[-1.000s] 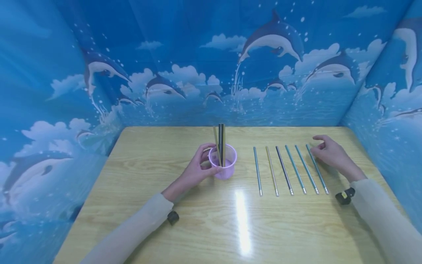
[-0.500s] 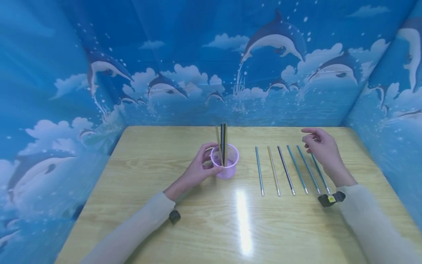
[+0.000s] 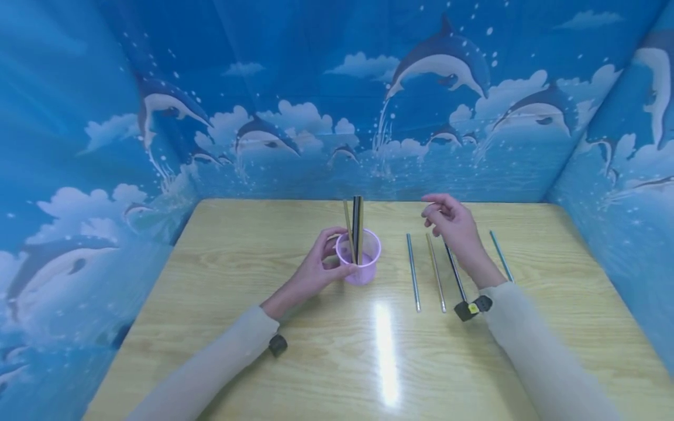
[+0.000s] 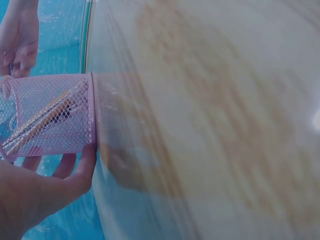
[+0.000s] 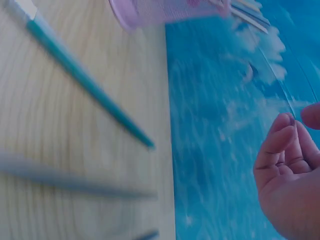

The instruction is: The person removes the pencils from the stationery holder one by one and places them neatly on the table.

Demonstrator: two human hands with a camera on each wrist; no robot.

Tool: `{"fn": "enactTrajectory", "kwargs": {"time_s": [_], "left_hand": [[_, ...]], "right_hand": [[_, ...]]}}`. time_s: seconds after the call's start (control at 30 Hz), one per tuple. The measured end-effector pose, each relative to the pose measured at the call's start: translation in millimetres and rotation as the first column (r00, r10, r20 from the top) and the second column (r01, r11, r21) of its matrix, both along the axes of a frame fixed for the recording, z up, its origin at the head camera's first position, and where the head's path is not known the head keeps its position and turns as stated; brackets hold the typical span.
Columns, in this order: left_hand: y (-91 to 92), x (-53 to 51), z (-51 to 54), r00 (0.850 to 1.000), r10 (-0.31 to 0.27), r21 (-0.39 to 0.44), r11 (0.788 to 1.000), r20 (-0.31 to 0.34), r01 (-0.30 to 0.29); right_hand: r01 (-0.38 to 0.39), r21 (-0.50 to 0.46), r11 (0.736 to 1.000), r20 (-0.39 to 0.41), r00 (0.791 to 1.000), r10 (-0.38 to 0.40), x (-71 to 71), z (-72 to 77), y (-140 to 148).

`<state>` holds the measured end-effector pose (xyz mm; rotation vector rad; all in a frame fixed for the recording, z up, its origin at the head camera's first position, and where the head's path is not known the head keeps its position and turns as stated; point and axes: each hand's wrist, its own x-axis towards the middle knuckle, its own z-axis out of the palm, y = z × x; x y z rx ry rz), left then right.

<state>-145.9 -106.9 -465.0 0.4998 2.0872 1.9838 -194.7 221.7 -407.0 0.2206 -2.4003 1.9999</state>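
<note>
My left hand (image 3: 313,270) grips a pink mesh pencil cup (image 3: 363,273) by its side, thumb toward the near rim. Several pencils (image 3: 357,228) stand in the cup; the mesh (image 4: 55,115) shows them leaning inside. To the right, my right hand (image 3: 454,228) hovers over the far ends of a row of pencils, its fingers loosely bent and nothing between them. In that row I see a teal pencil (image 3: 413,272), a yellow pencil (image 3: 436,272), a dark pencil (image 3: 455,272) and a teal one (image 3: 502,255) at the far right. Others are hidden beneath my right arm.
The wood-grain table (image 3: 237,245) reaches back to a blue curtain (image 3: 295,164) printed with dolphins, which also hangs at both sides. A bright light reflection lies on the tabletop in front of the cup.
My right hand has moved left across the row, from beside the rightmost pencil to over the dark one. The left hand, the cup and the pencils have stayed put.
</note>
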Motion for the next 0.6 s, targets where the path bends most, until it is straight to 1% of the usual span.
{"fn": "enactTrajectory", "kwargs": {"time_s": [0.17, 0.33, 0.43, 0.6], "left_hand": [[-0.3, -0.3, 0.4, 1.0, -0.005, 0.013, 1.0, 0.002, 0.005], [-0.9, -0.9, 0.2, 1.0, -0.011, 0.006, 1.0, -0.011, 0.011], [-1.6, -1.3, 0.9, 1.0, -0.018, 0.005, 1.0, -0.016, 0.018], [-2.3, -2.3, 1.4, 0.999, -0.028, -0.003, 1.0, -0.023, 0.028]], "right_hand": [[-0.08, -0.01, 0.997, -0.03, 0.996, 0.08, -6.5, -5.1, -37.2], [-0.127, -0.051, 0.991, -0.068, 0.99, 0.123, -11.6, -8.7, -70.8], [-0.141, -0.059, 0.988, -0.08, 0.987, 0.136, -14.5, -12.6, -84.5], [-0.168, -0.07, 0.983, -0.072, 0.984, 0.163, -15.1, -16.3, -96.6]]}}
